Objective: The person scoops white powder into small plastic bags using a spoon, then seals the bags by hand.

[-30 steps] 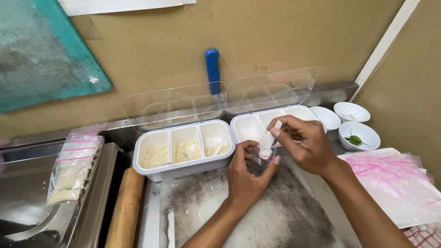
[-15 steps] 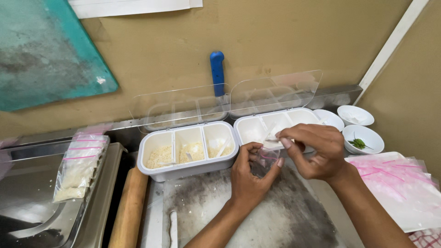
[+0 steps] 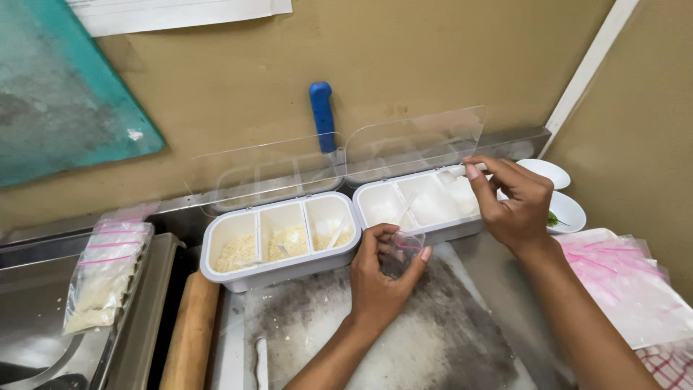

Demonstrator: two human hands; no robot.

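My left hand (image 3: pixel 379 278) holds a small clear zip bag (image 3: pixel 404 245) open just in front of the right white three-compartment box (image 3: pixel 426 206), which holds white powders. My right hand (image 3: pixel 512 206) reaches over that box's rightmost compartment, its fingertips pinched on a small white spoon (image 3: pixel 478 167). A second white box (image 3: pixel 278 242) to the left holds beige granules and small spoons. Both boxes have their clear lids (image 3: pixel 411 141) standing open against the wall.
A dark floured board (image 3: pixel 433 347) lies under my arms. A wooden rolling pin (image 3: pixel 191 332) lies at the left beside a metal tray with a filled bag (image 3: pixel 101 278). Pink-striped zip bags (image 3: pixel 628 282) and small white bowls (image 3: pixel 563 209) sit right. A blue-handled tool (image 3: pixel 323 115) leans on the wall.
My right hand has moved away from the bag, up and to the right, to the far compartment of the right box. My left hand keeps the bag in place.
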